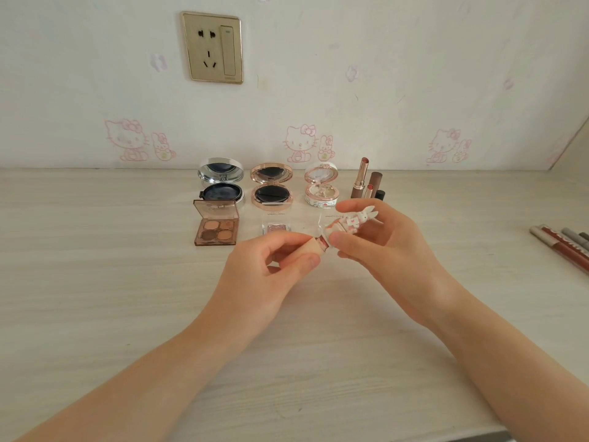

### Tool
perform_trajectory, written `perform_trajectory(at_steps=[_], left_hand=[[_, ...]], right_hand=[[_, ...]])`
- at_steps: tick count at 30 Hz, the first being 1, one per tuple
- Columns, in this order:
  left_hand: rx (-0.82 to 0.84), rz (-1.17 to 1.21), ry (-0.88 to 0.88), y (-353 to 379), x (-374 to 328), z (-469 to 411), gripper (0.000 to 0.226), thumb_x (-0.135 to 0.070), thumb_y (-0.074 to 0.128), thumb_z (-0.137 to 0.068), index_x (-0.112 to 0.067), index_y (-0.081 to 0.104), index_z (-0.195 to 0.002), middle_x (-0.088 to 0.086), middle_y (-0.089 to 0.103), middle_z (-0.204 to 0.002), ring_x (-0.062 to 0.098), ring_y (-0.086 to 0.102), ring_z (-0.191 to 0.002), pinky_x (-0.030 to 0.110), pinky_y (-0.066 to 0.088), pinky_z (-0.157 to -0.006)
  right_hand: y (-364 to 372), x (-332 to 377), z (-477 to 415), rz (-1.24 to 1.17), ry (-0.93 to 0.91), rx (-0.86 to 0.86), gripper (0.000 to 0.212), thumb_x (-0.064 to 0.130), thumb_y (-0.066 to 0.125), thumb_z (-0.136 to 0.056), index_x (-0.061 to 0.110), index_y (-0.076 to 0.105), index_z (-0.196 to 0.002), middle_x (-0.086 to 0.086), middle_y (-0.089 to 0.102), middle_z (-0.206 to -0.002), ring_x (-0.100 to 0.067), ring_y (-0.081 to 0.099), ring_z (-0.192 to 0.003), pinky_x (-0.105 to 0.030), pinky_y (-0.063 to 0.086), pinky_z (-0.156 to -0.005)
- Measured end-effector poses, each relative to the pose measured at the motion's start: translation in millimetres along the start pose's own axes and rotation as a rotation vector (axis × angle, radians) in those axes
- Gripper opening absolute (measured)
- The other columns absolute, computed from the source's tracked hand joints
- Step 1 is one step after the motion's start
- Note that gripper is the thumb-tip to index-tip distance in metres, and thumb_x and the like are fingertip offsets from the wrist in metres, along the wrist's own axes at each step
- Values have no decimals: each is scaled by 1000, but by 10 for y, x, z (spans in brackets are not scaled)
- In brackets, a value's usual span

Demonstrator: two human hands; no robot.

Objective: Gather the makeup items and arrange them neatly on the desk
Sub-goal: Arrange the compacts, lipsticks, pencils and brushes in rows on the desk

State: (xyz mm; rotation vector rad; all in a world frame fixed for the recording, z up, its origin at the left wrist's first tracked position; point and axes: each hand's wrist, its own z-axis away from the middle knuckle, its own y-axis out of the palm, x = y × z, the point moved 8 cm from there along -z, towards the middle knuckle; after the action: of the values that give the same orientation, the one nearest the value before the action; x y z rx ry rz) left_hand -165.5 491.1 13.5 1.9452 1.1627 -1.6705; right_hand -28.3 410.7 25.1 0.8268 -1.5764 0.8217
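Three compacts [271,186], one rabbit lipstick [350,223] (right hand [385,250] grips).

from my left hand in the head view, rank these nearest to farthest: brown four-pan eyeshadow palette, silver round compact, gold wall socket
1. Brown four-pan eyeshadow palette: open on the desk, just beyond and left of the left hand.
2. Silver round compact: open, right behind the palette, in the back row.
3. Gold wall socket: high above the back row.
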Motion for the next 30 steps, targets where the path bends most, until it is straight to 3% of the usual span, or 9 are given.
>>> perform_trajectory(at_steps=[3,7,12,17,21,30], left_hand=[[-5,6,-9,-2,8,-2,15,-20,71,-84,-29,72,-96,-11,72,-86,8,66,-83,40,54,-86],[-3,-8,5,-8,-1,5,15,-20,70,-84,-30,72,-95,-11,72,-87,8,66,-83,39,54,-85],[-11,-16,11,-16,7,1,15,-22,70,-84,-32,72,-95,-11,72,-87,8,66,-83,39,54,-85],[-8,26,-2,-8,21,-3,14,-24,69,-85,-29,72,-98,-10,73,-86,8,67,-82,40,55,-85],[11,40,1,15,10,1,14,-23,68,-86,-26,71,-99,-6,73,-87,10,68,-80,38,56,-83],[78,23,1,88,-29,32,18,-36,62,-86,-23,64,-97,-10,75,-86,8,63,-78,37,49,-81]], right_hand=[[36,34,12,-87,-12,60,46,12,81,-71,15,60,-112,-5,72,-99,-17,68,-92,-32,53,-86],[9,18,8,118,-30,-50,45,38,75,-66,18,61,-103,2,68,-88,-13,63,-84,-39,55,-82],[0,-16,-7,28,-4,-19,35,12,75,-77,16,59,-108,-15,69,-97,-18,63,-82,-41,54,-86],[-1,-15,-19,-153,-1,38,43,-3,73,-75,20,60,-110,-7,70,-92,-21,65,-86,-37,51,-88],[8,15,-26,-233,-22,68,33,3,75,-73,15,65,-101,-5,70,-92,-19,64,-88,-29,48,-77],[-22,0,-48,-251,-38,29,27,13,77,-73,17,67,-98,0,65,-85,-19,62,-84,-32,49,-81]])
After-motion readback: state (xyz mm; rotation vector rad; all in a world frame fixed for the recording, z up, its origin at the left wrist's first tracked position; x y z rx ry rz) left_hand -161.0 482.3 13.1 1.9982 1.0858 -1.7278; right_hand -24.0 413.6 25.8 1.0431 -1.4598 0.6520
